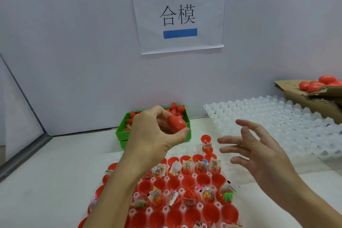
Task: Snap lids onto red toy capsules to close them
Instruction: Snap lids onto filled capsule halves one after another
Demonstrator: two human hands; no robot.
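Capsule (pixel 177 123) sits in your left hand (pixel 157 133), red and closed as far as the view shows, with your fingers and thumb curled round it. You hold it in the air just in front of the green bin (pixel 123 131), which stands against the wall and holds a heap of red lids (pixel 174 109). Your right hand (pixel 259 152) hovers beside it with the fingers spread and loose, holding nothing and touching nothing.

Below both hands lies the tray (pixel 185 207) on the white table (pixel 46 181). Its pockets carry open red capsule halves (pixel 211 211), many of them with small bagged toys (pixel 214 164) standing up out of them. One half (pixel 206 139) stands apart at the far edge, between your two hands.

To your right, white empty trays (pixel 277 116) lie stacked near the wall. Beyond them a cardboard box (pixel 305 98) shows several closed red capsules (pixel 322 83). A paper sign (pixel 178 15) with blue tape hangs on the wall.
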